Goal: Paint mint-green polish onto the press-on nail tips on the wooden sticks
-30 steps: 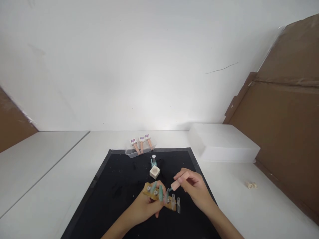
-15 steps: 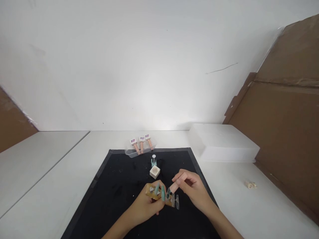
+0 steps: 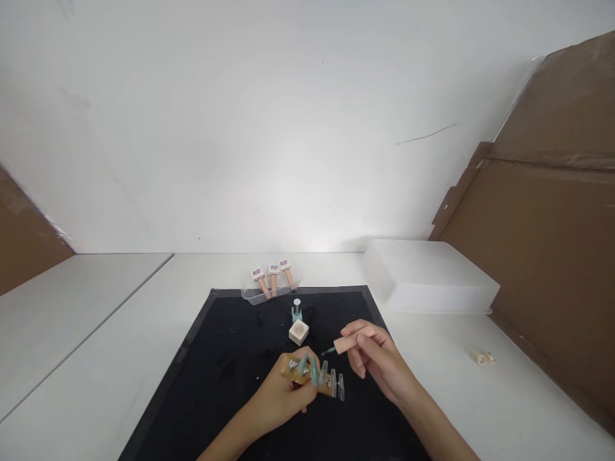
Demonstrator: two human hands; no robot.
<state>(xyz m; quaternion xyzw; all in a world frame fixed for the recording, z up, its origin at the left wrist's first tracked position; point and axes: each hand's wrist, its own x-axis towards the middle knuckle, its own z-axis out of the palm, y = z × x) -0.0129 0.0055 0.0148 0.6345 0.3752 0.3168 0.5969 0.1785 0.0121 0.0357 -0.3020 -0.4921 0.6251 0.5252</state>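
My left hand [image 3: 283, 400] is wrapped round a yellowish holder [image 3: 290, 374] bearing several upright nail tips. Two tips at its left end are green, one of them this green tip [image 3: 314, 371]; those toward the right, such as this clear tip [image 3: 341, 387], look transparent. Between its fingers my right hand [image 3: 377, 358] grips a pink-handled brush [image 3: 344, 344], whose greenish bristles point left, just above the tips and apart from them. Beyond the hands, a white square bottle [image 3: 298, 332] stands on the black mat in front of a small light-green bottle [image 3: 296, 314].
A clear tray [image 3: 254, 298] holding three pink-handled bottles with white bases lies at the black mat's [image 3: 216, 333] back edge. A white translucent box [image 3: 432, 275] is at the back right. Small cream rings [image 3: 482, 358] lie on the white table at right. Cardboard [image 3: 552, 224] borders the right side.
My right hand has moved up and to the right, turning the brush more level and away from the nail tips. My left hand and the holder have barely moved.
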